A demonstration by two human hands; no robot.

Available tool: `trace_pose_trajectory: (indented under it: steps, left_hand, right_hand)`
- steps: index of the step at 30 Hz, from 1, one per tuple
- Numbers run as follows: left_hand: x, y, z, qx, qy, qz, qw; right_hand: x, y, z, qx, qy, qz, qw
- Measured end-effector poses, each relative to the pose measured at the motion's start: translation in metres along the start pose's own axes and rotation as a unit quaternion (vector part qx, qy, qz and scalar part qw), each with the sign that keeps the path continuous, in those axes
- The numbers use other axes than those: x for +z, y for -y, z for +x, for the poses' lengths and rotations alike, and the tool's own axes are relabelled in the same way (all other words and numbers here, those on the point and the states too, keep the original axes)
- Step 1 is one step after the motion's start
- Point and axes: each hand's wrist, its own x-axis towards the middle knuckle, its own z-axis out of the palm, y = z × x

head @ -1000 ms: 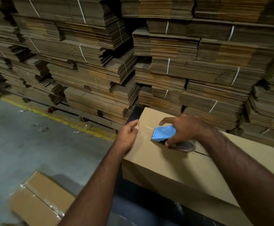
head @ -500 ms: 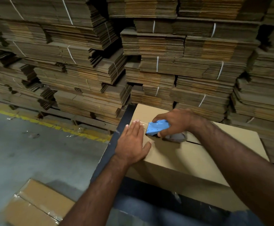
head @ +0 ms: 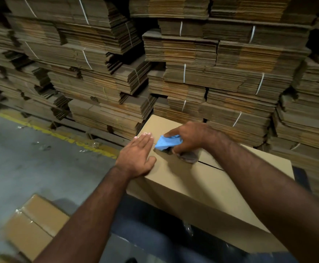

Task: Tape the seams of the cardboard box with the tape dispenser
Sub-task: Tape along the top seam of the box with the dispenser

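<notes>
Cardboard box (head: 202,188): on a dark table, centre seam open toward the right. Tape dispenser (head: 167,143): blue, at the seam's left end, right hand (head: 190,138) fingers clamped on it. Left hand (head: 136,155): previously pinching the left edge, now flat, fingers together, pressing the tape start. Judgement: tape anchored; rightward pull pending.

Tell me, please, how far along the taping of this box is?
Barely begun. The right hand holds the blue dispenser at the left end of the box top seam, while the left hand lies flat beside it, pressing the lid. From the dispenser rightward the seam gapes dark and untaped, so nearly the whole run is left. Other seams cannot be seen.
</notes>
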Motion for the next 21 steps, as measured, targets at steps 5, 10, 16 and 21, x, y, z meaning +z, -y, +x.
trace_pose_trajectory:
  steps: [5, 10, 16, 21]
  left_hand:
    - [-0.006, -0.007, -0.001, -0.008, -0.003, 0.0, 1.0]
    - [0.0, -0.038, 0.0, -0.05, 0.005, 0.023, 0.998]
    - [0.007, -0.073, 0.006, -0.008, 0.031, 0.014, 0.999]
    - [0.006, -0.073, 0.005, 0.018, 0.036, 0.005, 0.999]
  right_hand:
    - [0.007, -0.046, -0.052, 0.005, 0.013, 0.005, 1.0]
    - [0.021, -0.043, -0.056, 0.007, 0.012, -0.04, 0.999]
    - [0.027, -0.046, -0.047, -0.001, 0.015, -0.038, 0.999]
    - [0.031, -0.047, -0.05, -0.011, -0.003, -0.035, 0.999]
